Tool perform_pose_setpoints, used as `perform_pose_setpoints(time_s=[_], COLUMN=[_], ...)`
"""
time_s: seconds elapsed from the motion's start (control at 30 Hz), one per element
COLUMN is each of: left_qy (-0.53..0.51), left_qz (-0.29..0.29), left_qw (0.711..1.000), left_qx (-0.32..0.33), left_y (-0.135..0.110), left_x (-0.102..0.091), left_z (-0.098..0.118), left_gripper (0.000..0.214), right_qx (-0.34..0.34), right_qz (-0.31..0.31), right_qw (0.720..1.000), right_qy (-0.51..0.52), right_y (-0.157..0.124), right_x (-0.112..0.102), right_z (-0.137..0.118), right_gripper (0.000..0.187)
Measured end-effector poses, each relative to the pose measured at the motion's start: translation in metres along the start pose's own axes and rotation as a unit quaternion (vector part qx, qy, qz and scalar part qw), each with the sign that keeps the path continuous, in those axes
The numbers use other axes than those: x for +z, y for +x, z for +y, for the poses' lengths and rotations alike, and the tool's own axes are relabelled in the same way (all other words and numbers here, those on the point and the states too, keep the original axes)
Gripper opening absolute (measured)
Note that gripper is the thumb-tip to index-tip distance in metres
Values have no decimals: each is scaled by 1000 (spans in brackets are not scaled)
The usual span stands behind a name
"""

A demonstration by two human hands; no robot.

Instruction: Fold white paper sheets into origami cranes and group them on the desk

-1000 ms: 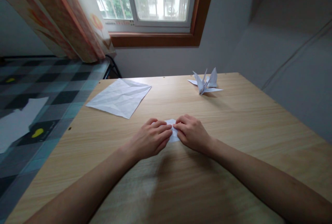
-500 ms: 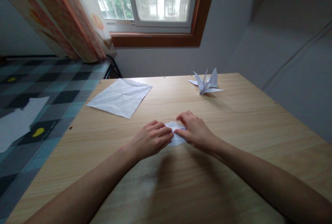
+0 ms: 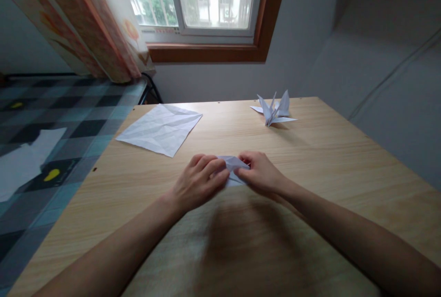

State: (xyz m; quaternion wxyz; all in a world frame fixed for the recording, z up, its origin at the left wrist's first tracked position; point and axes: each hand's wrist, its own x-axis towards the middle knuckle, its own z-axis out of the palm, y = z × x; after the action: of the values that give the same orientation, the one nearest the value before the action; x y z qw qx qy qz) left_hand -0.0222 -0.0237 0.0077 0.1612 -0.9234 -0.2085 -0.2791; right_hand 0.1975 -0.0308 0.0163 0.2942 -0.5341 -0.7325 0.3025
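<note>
Mid-frame, the left hand (image 3: 201, 180) and right hand (image 3: 261, 170) hold a folded paper (image 3: 232, 164); a paper crane (image 3: 268, 112) stands upper right of centre.

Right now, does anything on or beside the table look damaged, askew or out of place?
Nothing looks spilled. Mildly odd: the white sheet at the far left of the table lies open yet crossed with creases, and white paper with a jagged outline lies on the checked cloth beside it.

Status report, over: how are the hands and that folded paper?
Left hand and right hand both on paper. Paper partly hidden between them. Crane and sheet farther off, untouched.
</note>
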Motion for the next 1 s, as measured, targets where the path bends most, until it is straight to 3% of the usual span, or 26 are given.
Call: perform_pose_setpoints(time_s=[0.17,0.3,0.43,0.6,0.73,0.87,1.0], left_qy=[38,44,59,101,59,-22,-64], left_qz=[56,43,47,57,6,-67,-87], left_qw=[996,995,993,990,998,997,994], left_qx=[-53,-76,-95,-84,-28,-22,-16], left_y=[-2,-1,-1,-3,0,2,1], left_x=[2,1,-3,-3,3,6,7], left_z=[0,0,2,2,-4,-8,-8], left_gripper=[46,61,58,38,16,17,22], right_qx=[-37,-147,-283,-354,-383,-313,-281], right_qz=[33,92,158,180,140,44,0], right_qw=[999,984,937,893,876,908,924], right_qy=[-13,-32,-129,-213,-257,-273,-261], right_y=[-3,-7,-10,-10,-5,-5,-7], right_x=[1,6,10,11,15,17,15], right_z=[-2,-1,5,10,19,25,23], right_gripper=[15,11,11,14,17,14,8])
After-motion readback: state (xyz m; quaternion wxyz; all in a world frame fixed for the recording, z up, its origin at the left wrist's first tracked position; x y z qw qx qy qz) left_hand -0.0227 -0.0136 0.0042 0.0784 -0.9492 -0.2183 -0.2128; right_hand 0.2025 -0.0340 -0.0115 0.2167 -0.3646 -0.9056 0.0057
